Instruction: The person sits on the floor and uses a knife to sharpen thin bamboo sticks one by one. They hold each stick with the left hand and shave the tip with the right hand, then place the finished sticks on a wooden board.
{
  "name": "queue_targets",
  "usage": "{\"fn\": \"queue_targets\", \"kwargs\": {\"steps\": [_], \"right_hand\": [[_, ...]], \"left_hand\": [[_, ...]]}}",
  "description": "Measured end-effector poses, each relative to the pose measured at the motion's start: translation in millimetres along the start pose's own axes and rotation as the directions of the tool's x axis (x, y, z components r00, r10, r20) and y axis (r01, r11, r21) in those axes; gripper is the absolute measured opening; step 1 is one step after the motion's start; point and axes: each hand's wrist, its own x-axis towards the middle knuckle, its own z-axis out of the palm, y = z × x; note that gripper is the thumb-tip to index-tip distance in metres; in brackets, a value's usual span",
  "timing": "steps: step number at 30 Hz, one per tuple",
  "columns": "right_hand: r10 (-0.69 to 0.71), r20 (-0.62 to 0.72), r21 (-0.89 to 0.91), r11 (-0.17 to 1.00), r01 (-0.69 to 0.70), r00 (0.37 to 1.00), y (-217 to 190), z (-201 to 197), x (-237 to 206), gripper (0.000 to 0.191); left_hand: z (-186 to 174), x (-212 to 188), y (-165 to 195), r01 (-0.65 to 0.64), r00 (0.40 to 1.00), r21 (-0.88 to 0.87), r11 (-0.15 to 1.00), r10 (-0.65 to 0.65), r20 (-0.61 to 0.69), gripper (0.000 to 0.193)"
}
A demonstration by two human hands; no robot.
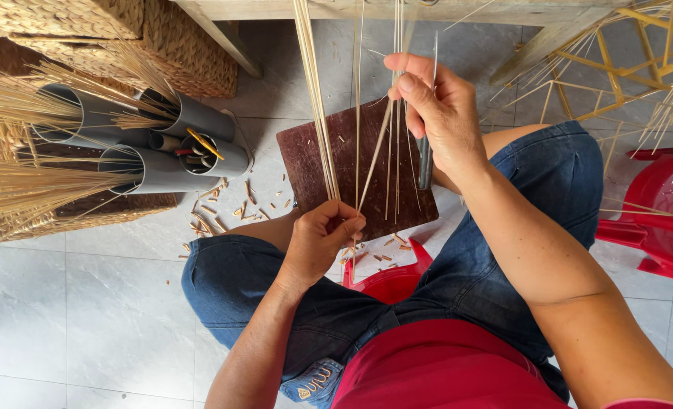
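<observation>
I sit on a red stool (388,282) with a dark wooden board (335,155) on the floor between my knees. My left hand (323,236) is closed around the lower ends of several thin pale straw strands (357,136) that rise upward out of view. My right hand (441,107) is higher up, fingers pinching some of the same strands (397,45), with a slim metal blade (426,163) tucked under its palm and pointing down over the board.
Grey plastic tubes (162,144) stuffed with straw bundles lie on woven baskets (64,216) at the left. Short cut straw bits (215,216) litter the tiled floor. A red plastic chair (658,220) and a yellow wire frame (624,68) stand at the right.
</observation>
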Motion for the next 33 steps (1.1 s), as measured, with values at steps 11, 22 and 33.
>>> {"fn": "queue_targets", "kwargs": {"steps": [11,22,33], "right_hand": [[-0.157,-0.101,0.074,0.984,0.165,0.982,-6,-34,14,0.009],[-0.194,-0.269,0.178,0.953,0.247,0.943,-33,-93,20,0.022],[0.114,0.218,-0.251,0.966,-0.058,0.969,-7,6,-13,0.013]], "left_hand": [[-5,-5,2,0.001,1.000,0.158,0.987,0.003,-0.029,0.012],[-6,-9,6,-0.053,0.988,0.340,0.939,0.099,-0.121,0.010],[0,-3,23,-0.112,0.937,0.251,0.962,0.187,-0.296,0.007]]}}
